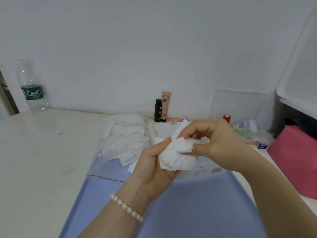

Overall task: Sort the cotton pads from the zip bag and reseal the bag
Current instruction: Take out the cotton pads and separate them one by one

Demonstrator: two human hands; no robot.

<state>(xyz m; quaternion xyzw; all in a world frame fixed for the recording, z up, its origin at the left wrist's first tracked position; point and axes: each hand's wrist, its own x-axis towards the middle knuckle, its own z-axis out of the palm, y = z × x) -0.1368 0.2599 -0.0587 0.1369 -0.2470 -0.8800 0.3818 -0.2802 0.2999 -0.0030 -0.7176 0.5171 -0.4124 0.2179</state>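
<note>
Both hands meet above the middle of the surface [42,152], working on a bunch of white cotton pads [176,155]. The left hand [154,169], with a pearl bracelet [126,207] on its wrist, cups the bunch from below, palm turned up, its fingers [165,140] curled round the left side of the pads. The right hand [211,140] comes in from the right, and its thumb and fingers [188,133] pinch the upper edge of the same bunch, so both hands grip the pads.

The clear zip bag [116,152] lies flat on the surface just left of the hands, with its red zip line [104,177] along the near edge. It holds more white cotton pads [125,136], heaped loosely inside. Whether the zip is closed cannot be told from this view. The near end of the bag rests on a pale blue mat [188,212] that spreads under the forearms toward the viewer.

Behind the hands, against the white wall, stand a small dark bottle [158,110] and a beige tube marked BB [166,106], touching side by side. A clear water bottle with a green label [31,86] stands at the far left corner. To the right are a red cylinder [226,118], a clear plastic box [236,105], some small packets [245,129] and a pink bag [295,162] at the edge.
</note>
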